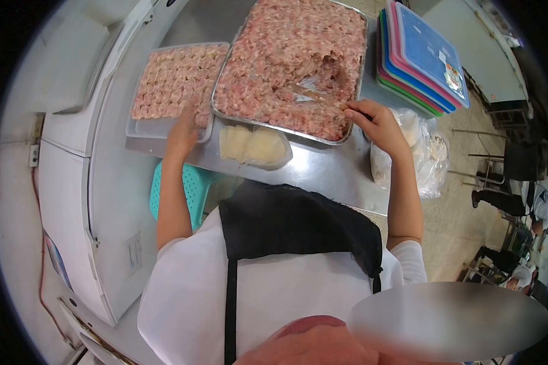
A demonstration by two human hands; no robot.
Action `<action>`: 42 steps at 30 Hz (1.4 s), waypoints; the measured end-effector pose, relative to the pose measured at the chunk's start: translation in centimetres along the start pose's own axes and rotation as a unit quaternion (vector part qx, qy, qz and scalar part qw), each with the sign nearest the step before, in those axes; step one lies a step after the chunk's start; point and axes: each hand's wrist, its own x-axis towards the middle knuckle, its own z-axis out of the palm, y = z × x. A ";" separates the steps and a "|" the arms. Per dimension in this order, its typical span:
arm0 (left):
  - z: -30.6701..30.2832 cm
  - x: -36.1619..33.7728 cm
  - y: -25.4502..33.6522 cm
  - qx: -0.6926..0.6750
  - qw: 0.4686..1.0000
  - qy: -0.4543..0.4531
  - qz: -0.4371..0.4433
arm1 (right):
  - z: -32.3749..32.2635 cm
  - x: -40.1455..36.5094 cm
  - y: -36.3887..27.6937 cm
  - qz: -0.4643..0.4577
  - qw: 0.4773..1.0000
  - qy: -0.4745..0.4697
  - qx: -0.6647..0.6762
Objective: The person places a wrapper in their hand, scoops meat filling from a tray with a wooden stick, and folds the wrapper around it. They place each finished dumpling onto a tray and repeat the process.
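Note:
My left hand (184, 131) reaches over the near right part of a clear tray (146, 129) of dumplings (173, 79) set in rows; its fingers are blurred. My right hand (374, 121) is at the near right edge of a large metal tray (262, 126), thumb and fingers pinched together on something small that I cannot make out. Ground meat (292, 48) fills this tray, with a hollow in its right part. A flat stick (307, 92) lies in the hollow. Close to the trays' near edges is a clear pack of pale round wrappers (256, 147).
Stacked coloured lids (423, 61) stand at the right of the steel table (329, 170), with clear plastic bags (417, 152) nearer me. A turquoise basket (192, 194) is below the left edge. White appliances (109, 182) line the left; people are far right.

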 end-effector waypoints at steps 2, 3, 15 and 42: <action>0.1 0.6 -0.7 0.013 1.000 -0.006 -0.020 | 0.0 -0.1 0.3 -0.003 1.000 0.002 0.000; 0.3 1.0 -1.3 0.020 0.999 -0.009 -0.031 | 0.1 -0.2 0.4 -0.005 1.000 0.002 0.000; 0.6 0.8 -1.3 -0.042 0.993 -0.009 0.113 | 0.4 0.0 0.7 0.004 1.000 -0.002 0.004; 1.7 1.1 -1.2 -0.075 0.991 0.065 0.092 | 0.6 -0.1 1.5 0.006 1.000 -0.007 0.010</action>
